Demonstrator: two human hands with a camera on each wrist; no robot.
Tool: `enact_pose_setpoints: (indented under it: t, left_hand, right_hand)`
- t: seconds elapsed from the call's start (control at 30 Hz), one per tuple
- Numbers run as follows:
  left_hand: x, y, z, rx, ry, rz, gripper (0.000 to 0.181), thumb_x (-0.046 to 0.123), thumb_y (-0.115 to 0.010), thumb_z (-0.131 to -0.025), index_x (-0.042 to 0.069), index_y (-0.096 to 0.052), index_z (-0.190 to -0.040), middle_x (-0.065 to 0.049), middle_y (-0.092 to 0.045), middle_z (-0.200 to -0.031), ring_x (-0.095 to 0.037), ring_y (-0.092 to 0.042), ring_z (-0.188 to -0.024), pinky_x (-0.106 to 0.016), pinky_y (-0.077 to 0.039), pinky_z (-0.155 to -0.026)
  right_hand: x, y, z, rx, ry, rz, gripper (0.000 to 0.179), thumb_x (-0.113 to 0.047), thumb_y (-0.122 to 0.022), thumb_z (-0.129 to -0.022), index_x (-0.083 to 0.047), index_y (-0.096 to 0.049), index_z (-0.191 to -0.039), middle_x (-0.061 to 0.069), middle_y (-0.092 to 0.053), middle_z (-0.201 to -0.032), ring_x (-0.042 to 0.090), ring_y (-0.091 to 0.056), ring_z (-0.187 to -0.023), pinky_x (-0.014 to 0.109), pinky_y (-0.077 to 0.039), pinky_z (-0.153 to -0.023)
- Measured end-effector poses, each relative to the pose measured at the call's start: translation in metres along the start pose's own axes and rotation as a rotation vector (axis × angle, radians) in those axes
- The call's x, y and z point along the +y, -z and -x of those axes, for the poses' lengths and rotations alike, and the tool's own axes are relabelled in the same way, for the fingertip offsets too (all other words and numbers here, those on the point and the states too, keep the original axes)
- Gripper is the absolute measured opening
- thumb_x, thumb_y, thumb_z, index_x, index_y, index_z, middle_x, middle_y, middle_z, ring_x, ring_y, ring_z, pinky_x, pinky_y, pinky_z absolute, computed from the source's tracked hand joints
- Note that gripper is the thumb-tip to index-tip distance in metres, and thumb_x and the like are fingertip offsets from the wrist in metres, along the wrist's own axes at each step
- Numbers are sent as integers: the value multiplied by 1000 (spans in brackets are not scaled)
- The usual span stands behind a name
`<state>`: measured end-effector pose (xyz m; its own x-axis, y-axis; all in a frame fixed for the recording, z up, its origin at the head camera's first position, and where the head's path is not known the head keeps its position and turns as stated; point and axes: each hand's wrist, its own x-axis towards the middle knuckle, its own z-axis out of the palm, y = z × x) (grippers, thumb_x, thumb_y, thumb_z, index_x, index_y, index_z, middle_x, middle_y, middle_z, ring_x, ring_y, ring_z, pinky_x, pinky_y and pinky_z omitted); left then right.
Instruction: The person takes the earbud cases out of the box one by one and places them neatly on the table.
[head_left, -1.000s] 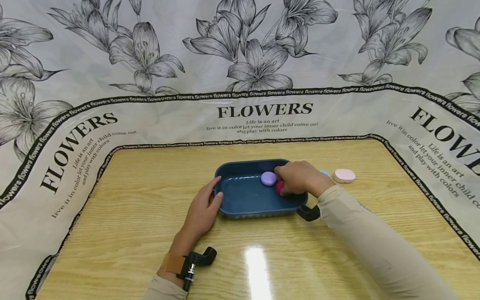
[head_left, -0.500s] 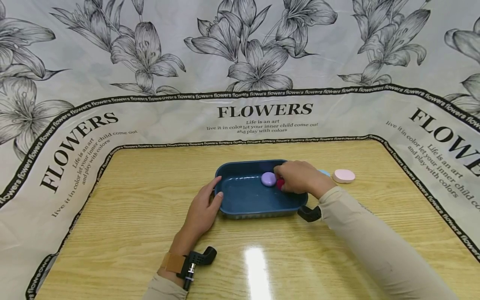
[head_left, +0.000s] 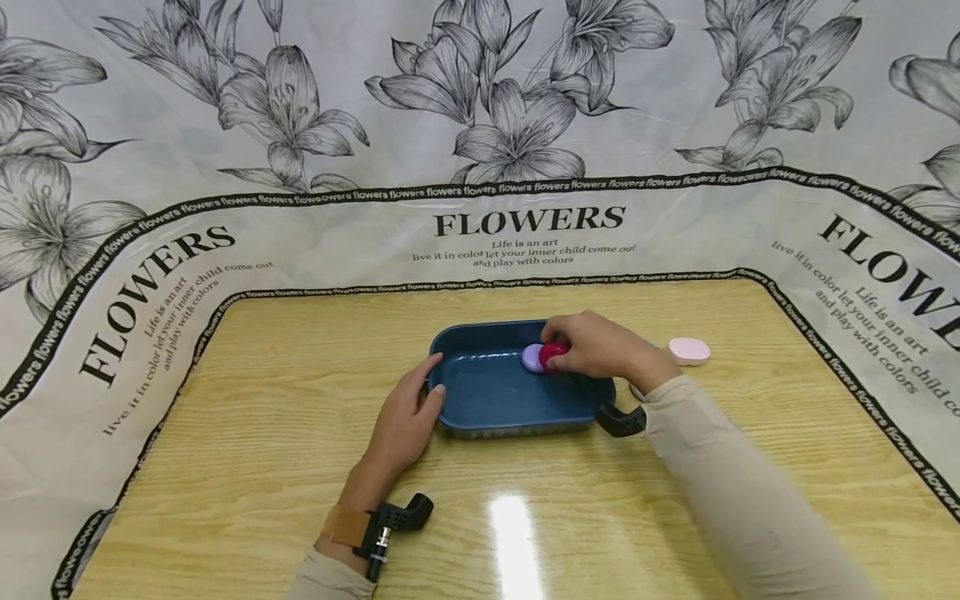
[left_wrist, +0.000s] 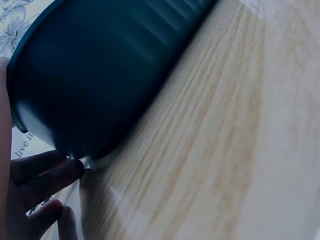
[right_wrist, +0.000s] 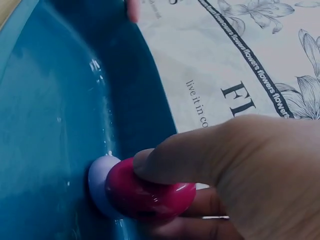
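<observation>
In the head view, my left hand [head_left: 405, 421] rests against the left end of a dark blue rectangular tray [head_left: 487, 422], thumb and forefinger at its rim. The left wrist view has the other fingers loosely spread by the tray's outer wall [left_wrist: 90, 75]. My right hand [head_left: 596, 346] pinches a glossy, rounded crimson object [head_left: 553, 356] inside the tray. Against it, on the left, sits a lilac rounded object [head_left: 532, 358] of similar size. In the right wrist view, my thumb lies over the crimson object [right_wrist: 145, 195], which partly covers the lilac one [right_wrist: 102, 180]; fingers are underneath.
A pale pink oval object [head_left: 688, 351] lies on the wooden table [head_left: 262, 433] right of the tray. A bit of light blue shows behind my right wrist, mostly hidden. Flower-printed cloth [head_left: 517, 233] borders the table behind and at both sides.
My right hand has lifted slightly and shifted left with the crimson object, which now covers part of the lilac one. My left hand and the tray have stayed put.
</observation>
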<state>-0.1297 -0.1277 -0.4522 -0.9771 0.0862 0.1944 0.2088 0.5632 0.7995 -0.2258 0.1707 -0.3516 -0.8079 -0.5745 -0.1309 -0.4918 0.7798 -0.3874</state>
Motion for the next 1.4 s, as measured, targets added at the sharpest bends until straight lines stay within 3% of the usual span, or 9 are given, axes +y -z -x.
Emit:
enact_pose_setpoints:
  t: [0.33, 0.57, 1.07, 1.2, 1.4]
  left_hand:
    - [1, -1, 1, 4, 0, 2, 48, 38, -47, -106, 30, -42, -154, 0, -43, -153, -19, -40, -140, -49, -35, -113]
    - [1, 0, 2, 3, 6, -1, 48, 38, -46, -106, 30, -42, -154, 1, -42, -153, -20, -40, -140, -49, -35, -113]
    - [0, -1, 3, 2, 5, -2, 49, 37, -47, -106, 28, -42, -154, 0, -43, -153, -20, -41, -139, -49, -36, -112]
    - [0, -1, 2, -1, 3, -3, 49, 38, -46, -106, 30, -42, -154, 1, -43, -153, -19, -41, -140, -49, -36, -112]
    - [-1, -1, 1, -1, 5, -5, 48, 39, -46, -106, 32, -41, -154, 1, -42, -154, -20, -39, -141, -49, -34, -113]
  right_hand:
    - [-1, -10, 6, 130, -9, -140, 37, -21, -73, -91, -7, -66, -125, 8, -69, -100, 22, -62, -88, 40, -53, -78]
    - [-4, -16, 12, 183, -19, -280, 39, -22, -70, -96, -4, -63, -129, 4, -68, -94, 14, -66, -70, 36, -53, -67]
    - [-10, -23, 23, 320, -14, -333, 36, -22, -71, -95, -9, -65, -127, 6, -64, -86, 21, -55, -71, 35, -47, -61]
    - [-11, -23, 27, 356, -8, -375, 37, -20, -71, -95, -7, -65, -129, 8, -67, -94, 21, -58, -74, 33, -50, -63]
    - [-13, -23, 33, 374, 15, -526, 41, -16, -71, -95, -4, -62, -132, 15, -68, -113, 22, -68, -87, 27, -56, -72]
